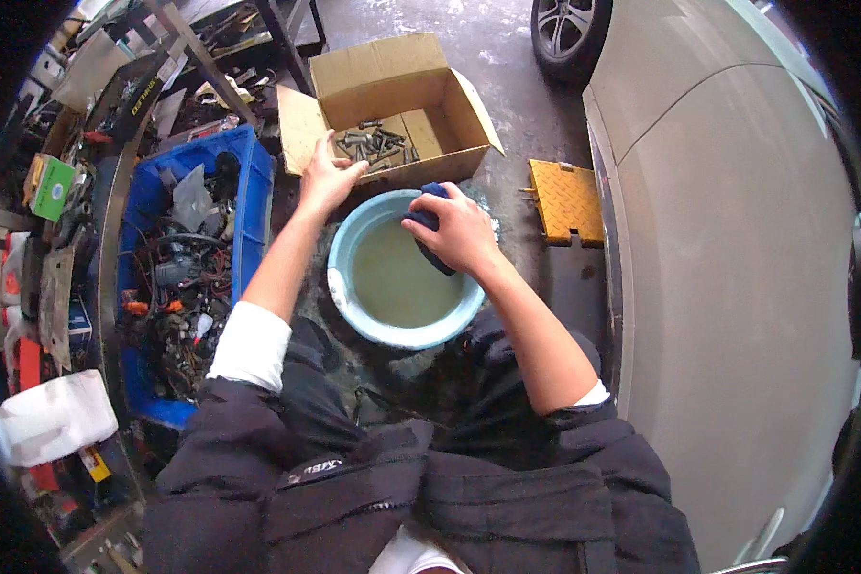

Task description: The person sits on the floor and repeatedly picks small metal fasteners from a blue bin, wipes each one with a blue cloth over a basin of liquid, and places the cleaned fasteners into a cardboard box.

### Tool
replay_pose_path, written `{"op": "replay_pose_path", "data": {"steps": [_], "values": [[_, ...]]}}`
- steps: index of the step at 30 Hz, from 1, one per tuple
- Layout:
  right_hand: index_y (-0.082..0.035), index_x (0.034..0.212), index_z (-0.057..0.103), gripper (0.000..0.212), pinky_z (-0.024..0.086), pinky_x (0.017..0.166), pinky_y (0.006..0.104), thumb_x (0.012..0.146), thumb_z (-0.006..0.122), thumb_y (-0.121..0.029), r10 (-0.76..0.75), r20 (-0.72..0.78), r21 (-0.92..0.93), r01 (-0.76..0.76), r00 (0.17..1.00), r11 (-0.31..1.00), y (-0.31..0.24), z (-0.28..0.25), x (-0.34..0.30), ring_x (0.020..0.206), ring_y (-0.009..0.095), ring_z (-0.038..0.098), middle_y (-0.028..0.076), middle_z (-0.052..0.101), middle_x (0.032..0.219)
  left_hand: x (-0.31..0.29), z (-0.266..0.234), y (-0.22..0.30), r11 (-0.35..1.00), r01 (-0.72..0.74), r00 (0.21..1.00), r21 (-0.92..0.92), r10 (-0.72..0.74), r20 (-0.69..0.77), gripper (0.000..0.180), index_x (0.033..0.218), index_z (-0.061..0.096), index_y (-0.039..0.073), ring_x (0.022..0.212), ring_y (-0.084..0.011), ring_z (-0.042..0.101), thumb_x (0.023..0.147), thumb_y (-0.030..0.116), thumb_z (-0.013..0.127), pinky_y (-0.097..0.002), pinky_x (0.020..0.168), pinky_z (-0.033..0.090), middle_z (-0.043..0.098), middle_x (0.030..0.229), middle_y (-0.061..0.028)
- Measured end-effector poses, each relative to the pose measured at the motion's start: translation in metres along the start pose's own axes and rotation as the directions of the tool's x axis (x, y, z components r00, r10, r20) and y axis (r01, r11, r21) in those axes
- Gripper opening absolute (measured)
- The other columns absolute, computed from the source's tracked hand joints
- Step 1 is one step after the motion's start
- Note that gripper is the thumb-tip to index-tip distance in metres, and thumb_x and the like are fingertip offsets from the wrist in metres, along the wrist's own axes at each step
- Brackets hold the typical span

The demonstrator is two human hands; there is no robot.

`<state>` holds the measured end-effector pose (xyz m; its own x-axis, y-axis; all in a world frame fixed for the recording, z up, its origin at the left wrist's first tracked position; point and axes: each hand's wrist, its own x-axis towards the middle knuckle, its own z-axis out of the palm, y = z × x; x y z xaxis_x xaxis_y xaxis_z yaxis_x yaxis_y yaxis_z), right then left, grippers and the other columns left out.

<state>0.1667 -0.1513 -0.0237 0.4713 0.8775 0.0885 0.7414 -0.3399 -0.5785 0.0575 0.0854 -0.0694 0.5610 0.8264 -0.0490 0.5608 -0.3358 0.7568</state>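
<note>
My left hand is at the near left corner of an open cardboard box, its visible fingers apart and nothing seen in them. Several dark metal bolts lie loose on the box floor, just beyond that hand. My right hand is closed around a dark blue cloth, which hangs over the right part of a light blue basin. Cloudy greenish water fills the lower part of the basin, between my knees.
On the left stands a blue crate full of cables and parts, beside a cluttered shelf with a white jug. A yellow ramp plate lies on the floor at the right. A car body closes off the right side.
</note>
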Motion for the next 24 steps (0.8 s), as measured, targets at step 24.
{"op": "replay_pose_path", "data": {"steps": [24], "values": [[-0.019, 0.109, 0.077, 0.033, 0.058, 0.09, 0.0466, 0.085, 0.082, -0.04, -0.314, 0.279, 0.011, 0.324, 0.908, 0.946, -0.093, 0.073, -0.007, 0.103, 0.037, 0.071, 0.012, 0.069, 0.12, -0.32, -0.216, -0.328, 0.845, 0.503, 0.822, 0.18, -0.404, -0.402, 0.034, 0.116, 0.073, 0.007, 0.097, -0.0337, 0.074, 0.085, 0.021, 0.075, -0.0435, 0.088, 0.058, 0.078, 0.103, -0.0131]]}}
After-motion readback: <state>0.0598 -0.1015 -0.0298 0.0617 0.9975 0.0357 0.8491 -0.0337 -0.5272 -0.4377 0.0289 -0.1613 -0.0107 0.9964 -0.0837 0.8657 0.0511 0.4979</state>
